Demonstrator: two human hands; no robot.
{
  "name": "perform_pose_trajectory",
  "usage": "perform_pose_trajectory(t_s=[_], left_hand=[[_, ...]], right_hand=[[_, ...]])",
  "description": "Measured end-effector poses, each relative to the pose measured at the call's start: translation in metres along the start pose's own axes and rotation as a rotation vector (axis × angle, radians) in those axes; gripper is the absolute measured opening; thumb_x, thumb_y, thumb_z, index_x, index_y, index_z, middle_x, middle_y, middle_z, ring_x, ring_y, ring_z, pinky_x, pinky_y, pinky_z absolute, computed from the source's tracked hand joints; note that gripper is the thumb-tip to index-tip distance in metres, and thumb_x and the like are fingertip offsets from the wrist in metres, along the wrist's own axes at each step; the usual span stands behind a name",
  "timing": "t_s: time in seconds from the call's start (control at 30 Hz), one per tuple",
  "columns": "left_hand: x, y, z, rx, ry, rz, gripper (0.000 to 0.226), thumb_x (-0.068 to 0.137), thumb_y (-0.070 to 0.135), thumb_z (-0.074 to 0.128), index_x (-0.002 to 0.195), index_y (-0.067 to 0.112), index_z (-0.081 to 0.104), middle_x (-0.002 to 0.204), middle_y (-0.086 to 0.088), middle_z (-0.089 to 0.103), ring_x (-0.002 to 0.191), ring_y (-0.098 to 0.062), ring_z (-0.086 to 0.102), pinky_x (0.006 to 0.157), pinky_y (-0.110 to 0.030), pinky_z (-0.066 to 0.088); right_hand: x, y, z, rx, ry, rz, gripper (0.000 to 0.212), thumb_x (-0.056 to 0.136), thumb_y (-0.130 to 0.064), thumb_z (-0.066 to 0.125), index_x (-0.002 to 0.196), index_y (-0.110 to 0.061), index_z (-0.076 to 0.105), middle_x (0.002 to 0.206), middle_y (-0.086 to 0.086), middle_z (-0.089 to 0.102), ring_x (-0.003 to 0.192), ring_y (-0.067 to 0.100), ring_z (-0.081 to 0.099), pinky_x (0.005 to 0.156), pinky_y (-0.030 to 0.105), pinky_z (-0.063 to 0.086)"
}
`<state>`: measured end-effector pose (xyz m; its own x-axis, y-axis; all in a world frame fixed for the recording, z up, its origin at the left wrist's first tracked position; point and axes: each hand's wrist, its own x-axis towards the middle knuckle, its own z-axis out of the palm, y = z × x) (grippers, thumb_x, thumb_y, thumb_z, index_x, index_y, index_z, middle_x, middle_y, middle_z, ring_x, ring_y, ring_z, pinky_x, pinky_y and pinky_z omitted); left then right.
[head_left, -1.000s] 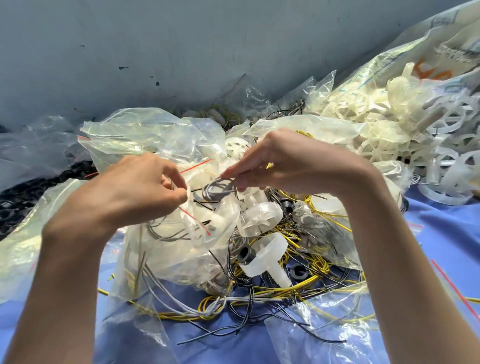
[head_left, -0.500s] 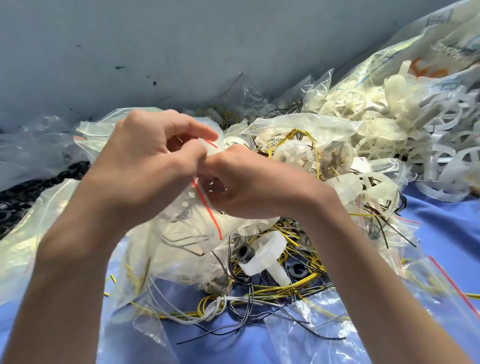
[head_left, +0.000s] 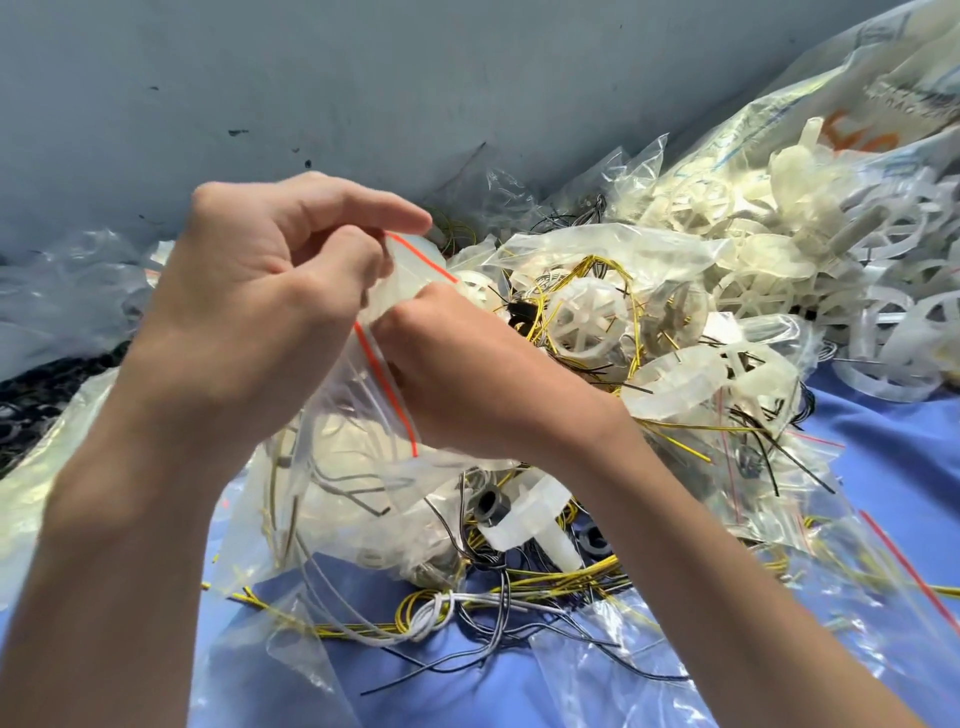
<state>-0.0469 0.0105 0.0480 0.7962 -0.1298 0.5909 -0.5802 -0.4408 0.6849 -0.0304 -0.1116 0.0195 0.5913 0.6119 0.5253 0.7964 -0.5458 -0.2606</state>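
1. Pinching the rim of the bag (head_left: 353, 415) at its red strip (head_left: 387, 379), thumb against forefinger of the left hand (head_left: 249, 312).
2. Curling the right hand (head_left: 483, 384) fingers (head_left: 421, 312) into the bag mouth, touching the left; gripping what, cannot tell.
3. Sagging below onto wires (head_left: 467, 597) on the blue surface (head_left: 883, 467).
4. Against half a second ago: longer stretch of strip showing. Against a second ago: hands apart then, right pinching a grey wire loop; together now.

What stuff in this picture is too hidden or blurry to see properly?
1. Fingertips of the right hand: head view, hidden behind its knuckles and the zip bag.
2. What the zip bag holds: head view, clouded by crinkled plastic.
3. Print on the big sack: head view, blurred, cut by the right edge.
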Motion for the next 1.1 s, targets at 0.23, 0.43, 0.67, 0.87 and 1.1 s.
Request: perform_pose_trajectory(t_s=[0.23, 0.43, 0.67, 0.87, 1.1], left_hand=[[-0.002, 0.003, 0.008, 0.116, 0.034, -0.011, 0.033, 0.068, 0.020, 0.044, 0.080, 0.040, 0.067, 0.064, 0.025, 0.061, 0.060, 0.003, 0.050, 0.061, -0.012, 0.039], [0.001, -0.008, 0.003, 0.224, 0.049, -0.057, 0.029, 0.070, 0.026, 0.043, 0.077, 0.042, 0.066, 0.067, 0.018, 0.060, 0.060, -0.001, 0.049, 0.056, -0.010, 0.037], [-0.001, -0.014, 0.005, 0.639, 0.082, -0.067, 0.024, 0.084, 0.018, 0.050, 0.094, 0.031, 0.068, 0.090, 0.000, 0.055, 0.081, -0.019, 0.054, 0.079, -0.031, 0.041], [-0.015, 0.021, 0.028, 0.584, -0.154, 0.294, 0.023, 0.079, 0.021, 0.049, 0.096, 0.016, 0.065, 0.094, -0.002, 0.052, 0.086, -0.020, 0.051, 0.077, -0.029, 0.043], [-0.020, 0.017, 0.041, 0.367, -0.486, 0.231, 0.014, 0.077, 0.022, 0.050, 0.090, 0.021, 0.053, 0.076, 0.009, 0.057, 0.071, -0.009, 0.056, 0.063, -0.028, 0.047]], right_hand=[[-0.010, -0.006, -0.006, 0.066, -0.469, 0.172, 0.023, 0.083, -0.034, 0.039, 0.079, -0.015, 0.050, 0.071, 0.004, 0.047, 0.074, 0.020, 0.050, 0.062, 0.028, 0.037], [-0.010, 0.014, -0.026, 0.101, -0.409, 0.113, 0.027, 0.091, -0.041, 0.058, 0.097, -0.021, 0.074, 0.077, -0.002, 0.071, 0.074, 0.012, 0.063, 0.070, 0.029, 0.050], [-0.020, 0.036, -0.055, 0.123, -0.289, 0.260, 0.032, 0.089, -0.042, 0.059, 0.075, -0.017, 0.072, 0.065, -0.005, 0.069, 0.060, 0.003, 0.064, 0.058, 0.023, 0.051], [-0.025, 0.030, -0.058, 0.221, -0.416, 0.319, 0.048, 0.068, -0.072, 0.053, 0.064, -0.026, 0.066, 0.059, -0.014, 0.065, 0.060, -0.004, 0.063, 0.053, 0.018, 0.048], [-0.027, 0.055, -0.052, -0.008, -0.503, 0.394, 0.038, 0.091, -0.006, 0.049, 0.064, -0.031, 0.056, 0.056, -0.022, 0.060, 0.056, -0.008, 0.056, 0.056, 0.018, 0.047]])
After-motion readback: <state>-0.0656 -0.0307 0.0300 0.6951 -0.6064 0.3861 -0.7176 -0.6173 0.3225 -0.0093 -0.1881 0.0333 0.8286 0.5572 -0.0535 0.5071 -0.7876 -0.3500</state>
